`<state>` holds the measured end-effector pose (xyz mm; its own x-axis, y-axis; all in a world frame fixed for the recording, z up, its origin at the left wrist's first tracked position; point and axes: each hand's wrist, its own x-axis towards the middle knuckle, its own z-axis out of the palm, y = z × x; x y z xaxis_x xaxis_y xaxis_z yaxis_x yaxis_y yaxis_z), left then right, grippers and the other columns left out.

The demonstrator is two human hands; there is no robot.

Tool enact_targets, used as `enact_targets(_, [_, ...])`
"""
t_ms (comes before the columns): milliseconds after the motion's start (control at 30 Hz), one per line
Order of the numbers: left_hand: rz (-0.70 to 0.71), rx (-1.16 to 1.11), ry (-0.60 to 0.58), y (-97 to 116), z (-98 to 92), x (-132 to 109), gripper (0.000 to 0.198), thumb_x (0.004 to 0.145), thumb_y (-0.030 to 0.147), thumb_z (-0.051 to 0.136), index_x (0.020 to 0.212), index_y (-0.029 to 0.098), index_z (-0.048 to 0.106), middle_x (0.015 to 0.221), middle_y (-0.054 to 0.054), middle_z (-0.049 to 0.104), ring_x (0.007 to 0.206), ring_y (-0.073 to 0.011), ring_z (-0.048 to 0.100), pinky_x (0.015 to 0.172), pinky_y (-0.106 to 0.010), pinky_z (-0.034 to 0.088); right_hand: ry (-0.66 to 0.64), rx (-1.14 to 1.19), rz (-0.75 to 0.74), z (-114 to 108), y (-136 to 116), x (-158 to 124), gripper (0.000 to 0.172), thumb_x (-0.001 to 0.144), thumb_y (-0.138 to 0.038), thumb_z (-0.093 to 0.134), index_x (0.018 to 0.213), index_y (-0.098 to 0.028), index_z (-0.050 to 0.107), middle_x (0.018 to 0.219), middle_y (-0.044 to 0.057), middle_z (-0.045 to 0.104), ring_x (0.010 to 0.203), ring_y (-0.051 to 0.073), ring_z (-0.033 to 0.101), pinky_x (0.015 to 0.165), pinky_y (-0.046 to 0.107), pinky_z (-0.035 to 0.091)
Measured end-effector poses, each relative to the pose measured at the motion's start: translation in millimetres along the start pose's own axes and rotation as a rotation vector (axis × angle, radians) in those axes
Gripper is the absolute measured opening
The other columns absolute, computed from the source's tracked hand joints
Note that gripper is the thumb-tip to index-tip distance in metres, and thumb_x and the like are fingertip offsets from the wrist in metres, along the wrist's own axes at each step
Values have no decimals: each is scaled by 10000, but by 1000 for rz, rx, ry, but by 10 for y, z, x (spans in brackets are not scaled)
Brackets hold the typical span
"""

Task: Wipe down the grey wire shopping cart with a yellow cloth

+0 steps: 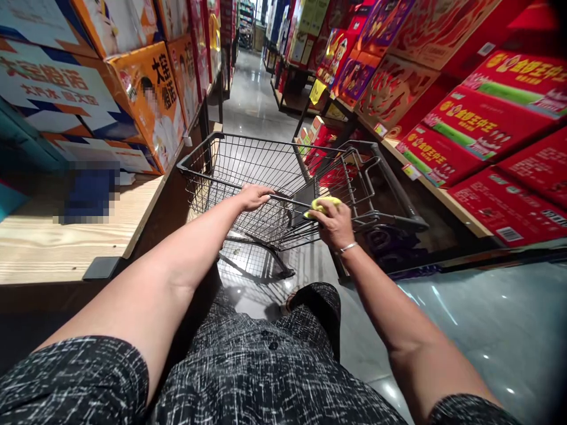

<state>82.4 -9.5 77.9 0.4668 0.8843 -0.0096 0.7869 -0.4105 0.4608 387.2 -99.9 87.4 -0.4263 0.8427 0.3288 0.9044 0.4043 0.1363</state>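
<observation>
A dark wire shopping cart [257,159] stands across the aisle in front of me, its basket holding nothing that I can see. My left hand [256,196] is closed over the near top rail of the cart. Farther right along the same rail, my right hand [335,224] grips a yellow cloth [325,205] and presses it against the rail. A bracelet circles that wrist. The cart's handle [401,195] sticks out to the right. Part of the rail is hidden under the cloth and fingers.
Orange and white drink cartons [142,106] are stacked on a wooden shelf [44,254] at the left. Red gift boxes [491,124] fill the right-hand shelf, close to the cart's handle. A shiny tiled floor [252,88] runs ahead between the shelves.
</observation>
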Motion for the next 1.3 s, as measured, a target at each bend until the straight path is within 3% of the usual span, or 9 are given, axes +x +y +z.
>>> enact_targets(200, [49, 71, 0, -36, 49, -26, 455, 960, 413, 588, 1413, 362, 587, 1466, -22, 590, 1358, -294, 454, 1158, -462, 272, 92, -185, 166, -634, 596, -506, 379, 821, -149, 577, 1109, -313, 760, 1393, 67, 609, 1253, 359, 411, 1056, 572, 300])
enact_targets(333, [-40, 161, 33, -49, 66, -87, 519, 953, 486, 608, 1464, 440, 532, 1521, -33, 504, 1425, -360, 357, 1170, -550, 195, 374, -174, 414, -647, 799, -578, 376, 786, -197, 574, 1121, -242, 739, 1399, 140, 544, 1246, 389, 443, 1001, 599, 359])
enact_targets(467, [-35, 162, 57, -59, 82, -109, 538, 980, 601, 497, 1494, 444, 494, 1442, -61, 537, 1337, -378, 421, 1123, -550, 230, 494, -74, 592, -197, 636, -633, 331, 846, -282, 526, 1097, -211, 728, 1380, 193, 440, 1307, 407, 413, 1038, 643, 325])
enact_targets(633, [-28, 102, 12, -27, 34, -72, 465, 1014, 567, 414, 1406, 376, 575, 1275, -53, 631, 1245, -330, 472, 1079, -511, 268, 288, 69, 670, 542, 202, -686, 379, 865, -247, 468, 1122, -225, 746, 1404, 182, 400, 1374, 407, 362, 1033, 655, 340])
enact_targets(733, [-53, 46, 2, 25, 13, -42, 419, 1015, 555, 415, 1279, 330, 650, 1291, -36, 645, 1245, -325, 467, 1071, -505, 271, 134, 101, 582, 981, -78, -734, 427, 826, -175, 484, 1130, -282, 763, 1403, 159, 471, 1323, 401, 418, 1017, 668, 357])
enact_targets(867, [-81, 14, 1, 75, 25, -20, 407, 1022, 524, 411, 1249, 301, 666, 1323, -38, 642, 1267, -330, 453, 1071, -512, 261, -162, 123, 322, 1493, -479, -798, 455, 844, -136, 496, 1147, -342, 765, 1410, 121, 575, 1228, 384, 452, 967, 614, 410])
enact_targets(1000, [-88, 0, -1, 74, 28, -12, 397, 1035, 494, 381, 1226, 306, 674, 1312, -31, 648, 1272, -314, 449, 1081, -506, 245, -315, 165, 112, 1756, -759, -728, 402, 894, -163, 505, 1113, -380, 763, 1409, 24, 620, 1215, 311, 460, 982, 497, 417])
enact_targets(1167, [-105, -1, -18, 78, -16, -12, 508, 1074, 466, 230, 1227, 315, 690, 1267, -29, 658, 1233, -308, 469, 1049, -492, 262, -289, 159, 32, 1525, -644, -500, 395, 889, -155, 532, 1120, -376, 763, 1386, 20, 630, 1173, 284, 475, 963, 439, 410])
enact_targets(1300, [-101, -32, -10, 85, -28, -28, 563, 1086, 459, 150, 1421, 330, 584, 1394, -20, 619, 1263, -325, 448, 1030, -485, 261, 59, 57, 186, 939, -157, -339, 401, 924, -188, 513, 1197, -367, 746, 1406, 82, 577, 1232, 347, 420, 1000, 518, 362])
